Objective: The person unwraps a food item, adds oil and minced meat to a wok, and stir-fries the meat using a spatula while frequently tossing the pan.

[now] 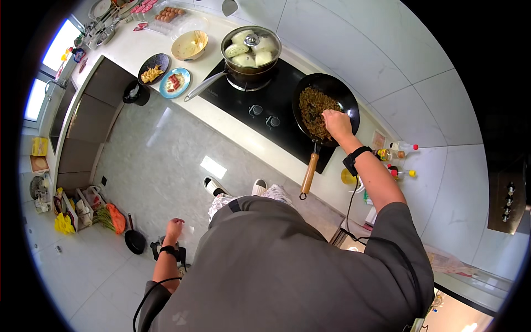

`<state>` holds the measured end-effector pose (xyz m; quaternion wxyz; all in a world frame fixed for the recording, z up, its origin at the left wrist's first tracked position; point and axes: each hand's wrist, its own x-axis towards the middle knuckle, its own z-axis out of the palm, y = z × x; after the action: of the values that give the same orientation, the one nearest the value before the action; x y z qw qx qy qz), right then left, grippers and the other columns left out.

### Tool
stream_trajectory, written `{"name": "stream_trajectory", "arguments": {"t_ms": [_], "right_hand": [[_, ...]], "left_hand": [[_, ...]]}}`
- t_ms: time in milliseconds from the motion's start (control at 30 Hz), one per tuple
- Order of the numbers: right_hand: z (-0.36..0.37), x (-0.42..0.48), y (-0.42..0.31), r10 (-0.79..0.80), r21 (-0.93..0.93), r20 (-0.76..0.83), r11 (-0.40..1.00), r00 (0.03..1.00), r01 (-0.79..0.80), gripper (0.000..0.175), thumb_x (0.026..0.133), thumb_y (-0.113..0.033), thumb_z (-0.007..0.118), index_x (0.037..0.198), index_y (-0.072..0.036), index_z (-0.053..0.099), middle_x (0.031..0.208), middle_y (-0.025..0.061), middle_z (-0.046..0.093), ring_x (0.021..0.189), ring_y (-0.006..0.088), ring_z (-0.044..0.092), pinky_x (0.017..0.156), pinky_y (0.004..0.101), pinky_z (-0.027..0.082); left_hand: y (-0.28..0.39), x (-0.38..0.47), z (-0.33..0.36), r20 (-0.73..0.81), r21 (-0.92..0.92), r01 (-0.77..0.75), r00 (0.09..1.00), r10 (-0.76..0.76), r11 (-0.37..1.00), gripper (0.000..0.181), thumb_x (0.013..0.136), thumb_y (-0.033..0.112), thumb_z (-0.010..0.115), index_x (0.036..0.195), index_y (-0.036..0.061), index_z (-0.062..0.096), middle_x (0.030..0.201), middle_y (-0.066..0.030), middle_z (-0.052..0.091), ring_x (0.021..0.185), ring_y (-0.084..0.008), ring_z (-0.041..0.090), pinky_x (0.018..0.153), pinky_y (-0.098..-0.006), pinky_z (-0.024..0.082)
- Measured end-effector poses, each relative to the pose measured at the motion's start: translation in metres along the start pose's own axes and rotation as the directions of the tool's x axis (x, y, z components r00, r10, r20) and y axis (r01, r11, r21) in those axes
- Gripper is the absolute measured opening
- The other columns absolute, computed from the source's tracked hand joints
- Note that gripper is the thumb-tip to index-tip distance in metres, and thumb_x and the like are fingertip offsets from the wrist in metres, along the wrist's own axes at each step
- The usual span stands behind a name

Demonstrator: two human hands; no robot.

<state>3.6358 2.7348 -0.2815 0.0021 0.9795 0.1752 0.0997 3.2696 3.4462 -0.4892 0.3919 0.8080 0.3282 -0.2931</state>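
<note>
My right hand (337,123) is over a black wok (351,103) with a wooden handle, its fingers bunched at the browned, finely chopped food (313,108) inside. Whether anything is between those fingertips cannot be told. My left hand (175,227) hangs low at my side, away from the counter, with its fingers partly curled and no object visible in it. On the other burner of the black gas hob (244,110) stands a long-handled pan (249,74) under a glass lid (252,40), with pale rolled buns showing through.
Left of the hob are a blue plate (185,74) with reddish pieces, a dark plate (164,60) with yellowish strips and a cream bowl (188,46). Eggs (169,15) lie farther back. Bottles (390,155) stand right of the wok. A small frying pan (135,242) is at the lower left.
</note>
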Motion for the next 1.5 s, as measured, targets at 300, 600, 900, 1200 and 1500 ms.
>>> {"name": "stream_trajectory", "arguments": {"t_ms": [300,600,900,1200,1500], "right_hand": [[-0.003,-0.013,-0.005,-0.039,0.018,-0.053,0.999,0.998,0.04,0.013,0.09,-0.018,0.06,0.08,-0.011,0.065,0.077,0.0079,0.067,0.075,0.0265,0.07,0.063,0.0401,0.056],[-0.019,-0.019,0.011,0.092,-0.004,-0.121,0.996,0.988,-0.093,0.011,0.09,-0.018,0.062,0.087,-0.012,0.07,0.078,0.0065,0.066,0.072,0.0277,0.068,0.062,0.0417,0.055],[-0.003,-0.042,0.037,0.259,0.178,-0.148,0.956,0.954,-0.232,0.019,0.095,-0.025,0.061,0.091,-0.011,0.074,0.083,0.0131,0.07,0.074,0.036,0.066,0.066,0.0481,0.054],[-0.009,-0.046,0.034,0.432,0.397,-0.116,0.845,0.894,-0.357,0.02,0.091,-0.025,0.068,0.097,-0.009,0.077,0.094,0.016,0.073,0.084,0.0364,0.07,0.075,0.0432,0.056],[-0.035,-0.08,-0.001,0.397,0.445,-0.06,0.832,0.916,-0.331,0.019,0.093,-0.023,0.066,0.1,-0.009,0.076,0.089,0.0124,0.071,0.082,0.0354,0.067,0.07,0.0435,0.054]], "left_hand": [[-0.002,-0.001,0.003,0.035,0.04,-0.01,0.999,0.008,0.999,0.024,0.084,0.008,0.051,0.089,0.0069,0.075,0.071,-0.0062,0.068,0.062,-0.0179,0.062,0.055,-0.0343,0.049],[0.004,0.013,0.002,0.005,0.068,-0.048,0.999,0.048,0.997,0.024,0.084,0.011,0.053,0.087,0.0057,0.076,0.073,-0.0131,0.07,0.065,-0.0244,0.067,0.06,-0.0379,0.054],[0.014,0.017,0.0,0.016,0.118,-0.066,0.998,0.064,0.991,0.024,0.084,0.011,0.055,0.089,0.006,0.077,0.073,-0.0119,0.071,0.065,-0.0226,0.067,0.06,-0.0372,0.053],[0.013,0.019,0.003,0.008,0.069,-0.029,1.0,0.029,0.997,0.024,0.083,0.011,0.054,0.086,0.0064,0.078,0.07,-0.011,0.071,0.065,-0.022,0.067,0.06,-0.0365,0.053],[0.03,0.023,0.006,0.043,0.076,-0.045,0.998,0.042,0.996,0.026,0.082,0.01,0.053,0.087,0.0065,0.077,0.073,-0.0108,0.071,0.067,-0.0222,0.067,0.062,-0.0368,0.053]]}}
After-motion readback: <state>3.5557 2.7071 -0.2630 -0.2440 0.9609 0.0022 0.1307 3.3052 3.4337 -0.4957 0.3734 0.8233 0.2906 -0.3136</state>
